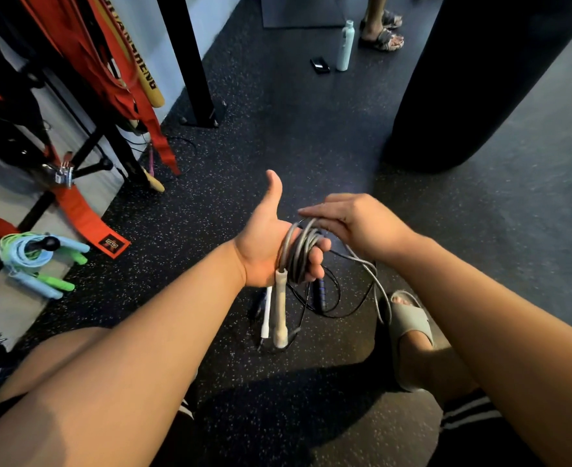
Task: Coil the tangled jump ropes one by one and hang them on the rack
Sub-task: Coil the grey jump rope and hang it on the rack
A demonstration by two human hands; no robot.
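Note:
A grey jump rope [300,252] is wound in several loops around my left hand [267,244], whose thumb points up. Its pale handle [280,308] hangs down below that palm. My right hand [348,219] lies flat over the top of the coil and pinches the loose grey strand, which trails down toward my right foot. On the floor under my hands lies a tangled black rope [331,298] with a dark blue handle [321,293] and a white handle [267,313]. The black rack [86,106] stands at the left. Coiled blue and green ropes [38,261] hang on one of its low pegs.
Red straps [86,210] and wooden handles hang from the rack. A black post [193,62] is bolted to the floor behind it. A dark punching bag [473,79] hangs at the right. Farther back are a bottle [345,45], a phone [320,65] and another person's sandalled feet [382,32].

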